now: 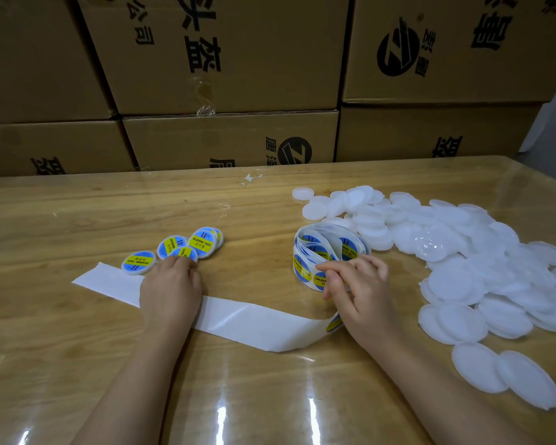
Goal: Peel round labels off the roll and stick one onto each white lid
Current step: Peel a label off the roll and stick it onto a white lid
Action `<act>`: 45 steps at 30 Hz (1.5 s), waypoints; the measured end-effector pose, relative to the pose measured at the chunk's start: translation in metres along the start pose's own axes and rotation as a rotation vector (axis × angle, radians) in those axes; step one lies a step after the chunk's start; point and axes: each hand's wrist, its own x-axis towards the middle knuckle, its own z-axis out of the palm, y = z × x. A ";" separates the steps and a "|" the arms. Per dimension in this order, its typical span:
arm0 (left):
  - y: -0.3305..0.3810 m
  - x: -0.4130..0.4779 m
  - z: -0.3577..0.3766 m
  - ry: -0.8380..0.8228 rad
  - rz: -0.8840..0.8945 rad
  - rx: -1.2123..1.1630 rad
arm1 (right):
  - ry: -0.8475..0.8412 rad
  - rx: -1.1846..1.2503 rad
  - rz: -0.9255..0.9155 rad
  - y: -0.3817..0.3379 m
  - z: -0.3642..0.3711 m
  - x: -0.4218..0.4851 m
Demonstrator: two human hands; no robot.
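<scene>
Left hand [170,285] presses fingertips onto a glossy labelled lid [183,253]; right hand [358,285] pinches a round label [319,279] on the coiled paper roll [329,248].

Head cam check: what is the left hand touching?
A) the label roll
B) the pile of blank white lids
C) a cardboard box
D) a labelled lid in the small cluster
D: the left hand has its fingertips on a labelled lid in the small cluster, while the right hand pinches at the label roll; the blank lids lie further right, untouched.
</scene>
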 end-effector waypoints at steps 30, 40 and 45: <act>0.090 -0.060 0.001 -0.505 0.356 -0.900 | -0.001 -0.371 0.113 0.024 -0.010 0.010; 0.081 -0.050 0.001 -0.508 0.230 -0.869 | -0.103 -0.329 -0.040 0.025 -0.026 0.010; 0.079 -0.046 -0.003 -0.544 0.267 -0.834 | -0.174 -0.469 -0.006 0.031 -0.029 0.011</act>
